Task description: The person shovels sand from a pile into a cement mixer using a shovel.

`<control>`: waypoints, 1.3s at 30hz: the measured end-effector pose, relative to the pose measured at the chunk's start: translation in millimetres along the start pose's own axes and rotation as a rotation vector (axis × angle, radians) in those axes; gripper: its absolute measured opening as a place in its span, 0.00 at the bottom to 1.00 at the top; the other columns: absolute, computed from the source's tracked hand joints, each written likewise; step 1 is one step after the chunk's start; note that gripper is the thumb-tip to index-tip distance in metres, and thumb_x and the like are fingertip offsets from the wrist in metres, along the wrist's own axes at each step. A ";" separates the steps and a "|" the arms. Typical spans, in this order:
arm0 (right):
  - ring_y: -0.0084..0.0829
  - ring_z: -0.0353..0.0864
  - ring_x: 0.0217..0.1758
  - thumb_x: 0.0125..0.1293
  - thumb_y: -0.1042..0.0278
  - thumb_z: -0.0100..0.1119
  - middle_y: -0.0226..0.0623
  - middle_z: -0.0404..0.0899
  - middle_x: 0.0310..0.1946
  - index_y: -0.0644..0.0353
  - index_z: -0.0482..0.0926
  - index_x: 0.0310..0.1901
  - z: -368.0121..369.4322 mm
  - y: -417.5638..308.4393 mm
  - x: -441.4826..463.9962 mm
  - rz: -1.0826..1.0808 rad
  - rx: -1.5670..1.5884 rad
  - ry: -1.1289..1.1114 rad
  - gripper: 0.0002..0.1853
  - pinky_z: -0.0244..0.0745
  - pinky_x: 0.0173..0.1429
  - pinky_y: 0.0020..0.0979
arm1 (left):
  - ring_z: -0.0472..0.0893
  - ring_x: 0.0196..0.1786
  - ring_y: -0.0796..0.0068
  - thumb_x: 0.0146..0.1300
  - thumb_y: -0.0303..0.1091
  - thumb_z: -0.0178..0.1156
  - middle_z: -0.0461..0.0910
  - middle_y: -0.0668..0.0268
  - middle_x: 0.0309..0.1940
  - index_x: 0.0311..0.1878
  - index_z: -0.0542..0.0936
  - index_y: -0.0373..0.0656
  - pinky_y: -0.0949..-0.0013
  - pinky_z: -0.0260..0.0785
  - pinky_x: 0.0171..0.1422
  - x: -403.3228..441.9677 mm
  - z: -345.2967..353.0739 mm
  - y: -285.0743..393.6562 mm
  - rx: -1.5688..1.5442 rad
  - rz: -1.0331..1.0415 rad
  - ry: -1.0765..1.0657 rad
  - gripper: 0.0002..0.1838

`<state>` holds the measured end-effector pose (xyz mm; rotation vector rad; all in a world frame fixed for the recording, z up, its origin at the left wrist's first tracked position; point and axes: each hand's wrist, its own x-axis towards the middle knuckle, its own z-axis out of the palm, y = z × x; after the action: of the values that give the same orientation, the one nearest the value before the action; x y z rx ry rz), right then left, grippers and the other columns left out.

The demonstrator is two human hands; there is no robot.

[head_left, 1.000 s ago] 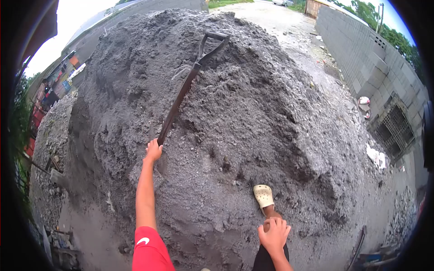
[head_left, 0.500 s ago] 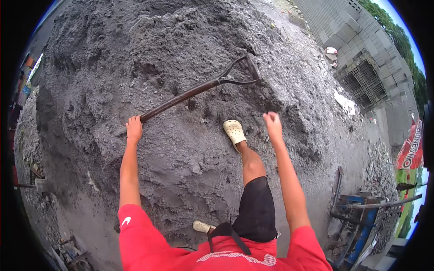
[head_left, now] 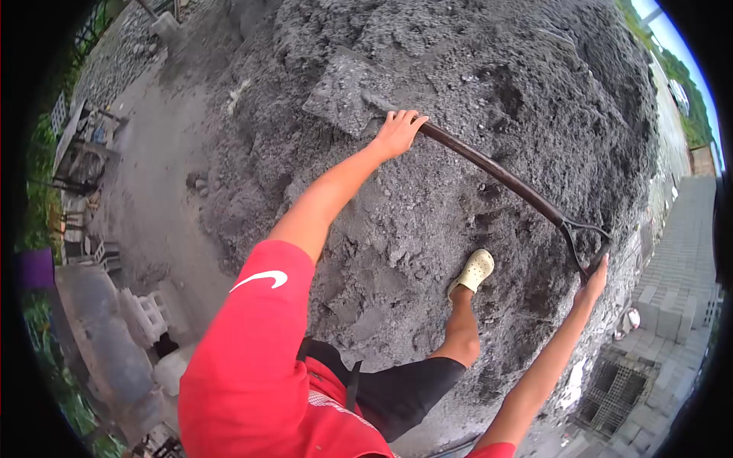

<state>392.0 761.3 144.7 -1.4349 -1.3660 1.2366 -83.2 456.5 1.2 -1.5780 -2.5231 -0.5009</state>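
The shovel lies across the sand pile, its long axis running from the blade, just beyond the left hand, to the D-handle at the right hand. Left fingers curl around the lower shaft. Right fingers contact the D-handle; their closure cannot be determined.

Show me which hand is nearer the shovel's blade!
The left hand: it holds the shaft near the blade, while the right hand is at the handle, on the far end.
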 end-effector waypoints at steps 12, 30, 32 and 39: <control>0.23 0.72 0.28 0.68 0.54 0.53 0.35 0.75 0.34 0.62 0.72 0.46 14.8 -114.6 -203.8 -0.113 0.375 -0.048 0.18 0.68 0.35 0.25 | 0.72 0.59 0.55 0.56 0.44 0.51 0.75 0.55 0.53 0.52 0.76 0.51 0.41 0.52 0.62 -502.7 -80.2 -72.3 -0.162 -0.984 -0.860 0.20; 0.18 0.74 0.27 0.62 0.69 0.61 0.30 0.78 0.27 0.60 0.72 0.41 183.6 -17.0 -596.1 0.085 0.403 -0.609 0.10 0.63 0.30 0.19 | 0.74 0.26 0.81 0.62 0.39 0.53 0.75 0.68 0.22 0.36 0.78 0.37 0.75 0.66 0.33 -673.0 -231.1 -167.9 -0.976 -1.231 -0.157 0.14; 0.18 0.75 0.28 0.62 0.69 0.60 0.30 0.78 0.28 0.60 0.71 0.42 191.9 3.3 -625.4 0.112 0.420 -0.668 0.10 0.62 0.30 0.18 | 0.69 0.22 0.83 0.63 0.38 0.53 0.70 0.72 0.18 0.35 0.78 0.39 0.76 0.63 0.27 -602.2 -283.2 -131.5 -1.096 -1.004 -0.088 0.12; 0.24 0.78 0.37 0.65 0.69 0.56 0.36 0.77 0.34 0.62 0.68 0.47 195.7 23.4 -694.7 0.222 0.486 -0.800 0.12 0.72 0.41 0.25 | 0.75 0.42 0.77 0.65 0.64 0.40 0.76 0.69 0.41 0.50 0.75 0.47 0.66 0.67 0.45 -507.2 -267.0 45.3 -1.778 -1.283 -0.332 0.30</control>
<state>244.1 54.9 168.7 -0.7717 -1.2542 2.2585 165.6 -47.8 121.0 0.6808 -2.7208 -3.2506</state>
